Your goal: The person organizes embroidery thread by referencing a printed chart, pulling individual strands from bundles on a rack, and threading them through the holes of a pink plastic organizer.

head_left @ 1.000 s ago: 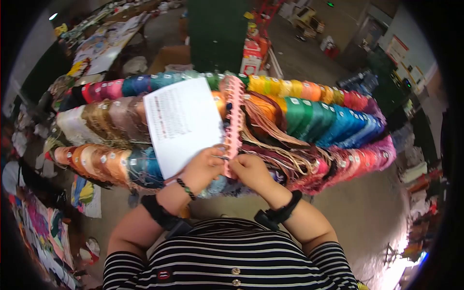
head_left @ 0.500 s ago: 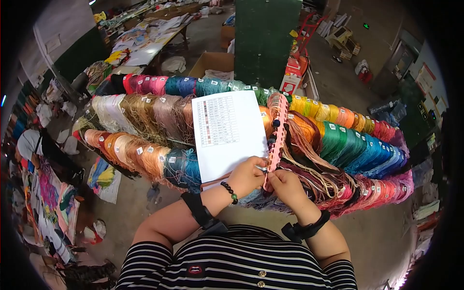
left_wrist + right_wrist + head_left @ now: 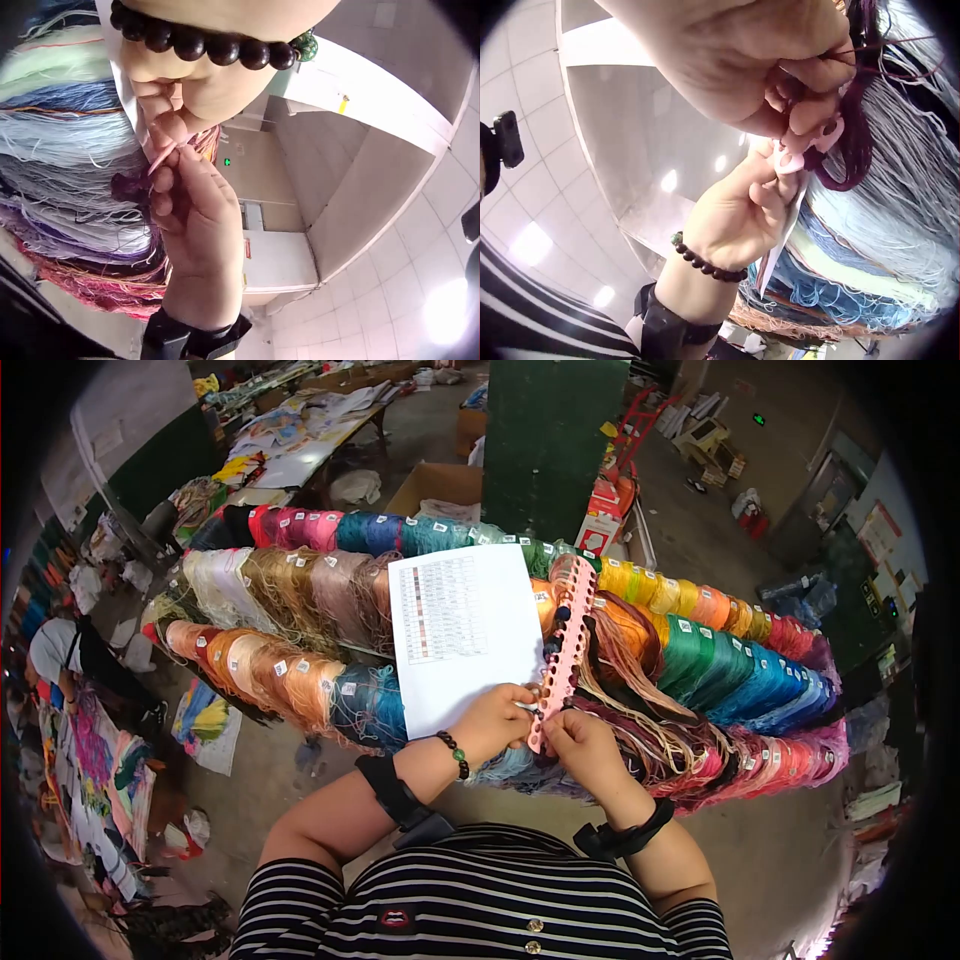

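Note:
A long pink strip with holes along its edges [image 3: 572,645] leans over the racks, bundles of thread hanging from its right side. My left hand [image 3: 490,722] pinches the strip near its lower end, beside a printed white sheet [image 3: 465,680]. Opposite it, my right hand [image 3: 588,748] has thumb and fingers together at the same end. In the right wrist view, dark purple thread [image 3: 851,154] loops beside the pink strip [image 3: 787,161] close to the right fingertips, and a thin dark red strand runs out from that hand. Curled fingers partly hide the strip's end.
Rows of labelled thread hanks, green [image 3: 695,650] and orange [image 3: 255,665] among them, fill the rack around the hands. Behind it stand a green pillar [image 3: 555,450] and a cardboard box [image 3: 435,488]. Another person [image 3: 80,655] is at the far left by a cloth-covered table.
The head view has swung, so the rack sits further right than a second ago. The strip has turned slightly, showing its holes more plainly. Both hands stay at its lower end.

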The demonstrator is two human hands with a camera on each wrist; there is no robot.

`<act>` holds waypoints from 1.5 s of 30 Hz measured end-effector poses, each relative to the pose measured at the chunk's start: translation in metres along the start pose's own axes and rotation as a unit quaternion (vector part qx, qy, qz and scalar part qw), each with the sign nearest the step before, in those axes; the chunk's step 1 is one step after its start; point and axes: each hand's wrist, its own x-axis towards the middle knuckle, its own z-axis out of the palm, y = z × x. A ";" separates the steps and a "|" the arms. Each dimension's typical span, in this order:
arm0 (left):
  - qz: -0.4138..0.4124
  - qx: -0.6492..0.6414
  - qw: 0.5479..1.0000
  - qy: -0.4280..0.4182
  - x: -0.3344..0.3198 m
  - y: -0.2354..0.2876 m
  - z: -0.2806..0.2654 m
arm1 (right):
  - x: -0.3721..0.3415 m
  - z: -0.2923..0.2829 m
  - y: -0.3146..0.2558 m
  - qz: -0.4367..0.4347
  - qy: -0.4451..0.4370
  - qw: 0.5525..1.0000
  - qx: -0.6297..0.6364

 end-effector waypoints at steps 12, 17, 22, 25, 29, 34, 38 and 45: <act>-0.003 -0.071 0.997 -0.004 -0.006 0.003 0.002 | -0.001 0.011 0.015 -0.041 0.043 0.991 0.120; 0.007 -0.109 0.994 -0.012 -0.005 0.000 0.002 | 0.000 0.014 0.026 -0.044 0.023 0.987 0.153; -0.001 -0.077 0.997 -0.003 -0.006 0.000 0.001 | -0.002 0.010 0.027 -0.044 0.006 0.984 0.172; -0.004 -0.071 0.997 0.004 -0.006 0.000 0.002 | -0.002 0.010 0.026 -0.048 0.001 0.984 0.172; -0.006 -0.063 0.998 0.000 -0.006 0.001 0.002 | -0.001 0.009 0.028 -0.071 -0.005 0.989 0.131; -0.013 -0.059 0.998 -0.002 -0.006 0.003 0.002 | -0.004 -0.002 0.012 -0.101 -0.036 0.994 -0.004; -0.011 -0.052 0.998 -0.013 -0.004 0.002 0.000 | 0.001 -0.006 0.006 -0.131 -0.041 0.988 -0.076; -0.014 -0.043 0.999 -0.013 -0.002 0.001 -0.002 | 0.012 -0.008 0.003 -0.095 -0.065 0.993 -0.023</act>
